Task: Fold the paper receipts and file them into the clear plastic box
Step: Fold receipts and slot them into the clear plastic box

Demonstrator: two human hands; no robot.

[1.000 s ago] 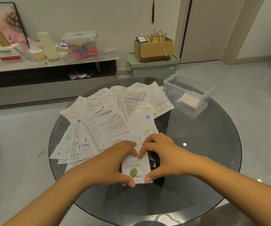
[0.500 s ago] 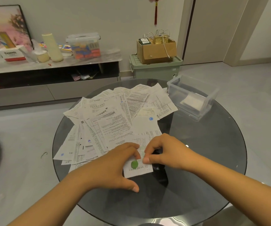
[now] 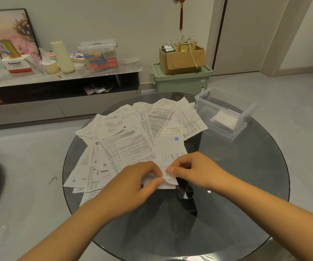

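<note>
A small folded white receipt [image 3: 167,182] is held just above the round dark glass table [image 3: 246,185], at the near edge of the paper pile. My left hand [image 3: 133,185] pinches its left side between thumb and fingers. My right hand [image 3: 191,170] pinches its top right edge. A spread of several unfolded receipts and printed sheets [image 3: 136,140] covers the table's left and far half. The clear plastic box [image 3: 225,113] stands open at the table's far right, with a folded white paper lying on its floor.
A low TV cabinet [image 3: 61,87] along the wall carries a lidded plastic tub, a cream bottle and a framed picture. A green storage bin with a cardboard box [image 3: 182,76] on top stands behind the table. Grey floor surrounds the table.
The long receipt with the green mark has been folded up from its near end into a shorter piece. Both hands went from pressing it flat to pinching it.
</note>
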